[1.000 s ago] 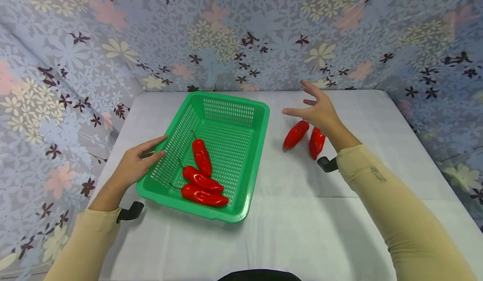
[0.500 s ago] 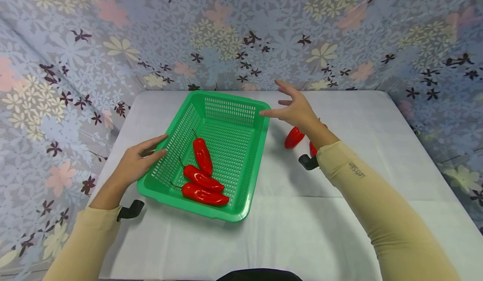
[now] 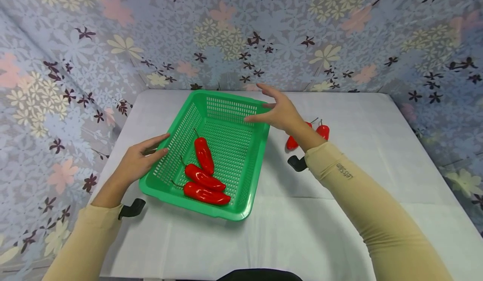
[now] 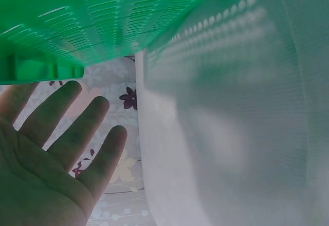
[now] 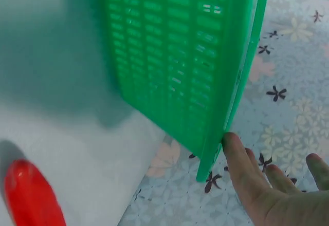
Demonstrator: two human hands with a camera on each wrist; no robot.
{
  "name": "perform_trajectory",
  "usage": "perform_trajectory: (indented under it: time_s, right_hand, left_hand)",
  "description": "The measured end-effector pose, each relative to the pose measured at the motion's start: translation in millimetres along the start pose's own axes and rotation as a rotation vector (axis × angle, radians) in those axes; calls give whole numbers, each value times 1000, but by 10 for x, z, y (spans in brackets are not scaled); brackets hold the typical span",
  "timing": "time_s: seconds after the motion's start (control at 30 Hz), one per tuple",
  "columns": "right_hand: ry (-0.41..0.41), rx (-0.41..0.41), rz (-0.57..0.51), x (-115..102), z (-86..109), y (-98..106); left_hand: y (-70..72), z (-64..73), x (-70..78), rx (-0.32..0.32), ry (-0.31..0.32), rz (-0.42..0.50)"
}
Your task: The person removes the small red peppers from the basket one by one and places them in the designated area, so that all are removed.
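Observation:
A green plastic basket (image 3: pixel 235 140) with slotted walls stands on the white-covered table. Three red chili peppers (image 3: pixel 204 155) lie inside it, towards its near left part. My left hand (image 3: pixel 132 163) is at the left rim with its fingers extended; in the left wrist view the fingers (image 4: pixel 77 133) spread just below the basket's edge. My right hand (image 3: pixel 281 112) is at the right rim near the far corner, fingers apart. In the right wrist view one fingertip meets the rim (image 5: pixel 241 77). Neither hand grips anything.
Two more red peppers (image 3: pixel 323 131) lie on the table right of the basket, partly hidden behind my right forearm. One red pepper (image 5: pixel 33 195) also shows in the right wrist view. A flowered cloth (image 3: pixel 286 33) hangs behind the table (image 3: pixel 339 214) and along its sides.
My right hand has moved left from above the two loose peppers to the basket's right rim. The left hand and the basket stay in place.

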State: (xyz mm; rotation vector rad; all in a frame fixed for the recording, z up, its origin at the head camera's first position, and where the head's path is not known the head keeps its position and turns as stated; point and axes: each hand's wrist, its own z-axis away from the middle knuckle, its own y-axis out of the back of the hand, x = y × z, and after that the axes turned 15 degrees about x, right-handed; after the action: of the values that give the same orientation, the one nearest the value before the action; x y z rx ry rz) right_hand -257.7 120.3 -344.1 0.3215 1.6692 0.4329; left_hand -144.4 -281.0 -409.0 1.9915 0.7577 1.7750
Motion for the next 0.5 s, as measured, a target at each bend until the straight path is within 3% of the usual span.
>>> perform_trajectory:
  time_s: [0.27, 0.5]
  right_hand:
    - [33, -77, -78, -27, 38, -230]
    - [22, -126, -77, -72, 75, -475]
  left_hand:
    - [2, -5, 11, -3, -4, 1]
    - [6, -6, 20, -10, 10, 1]
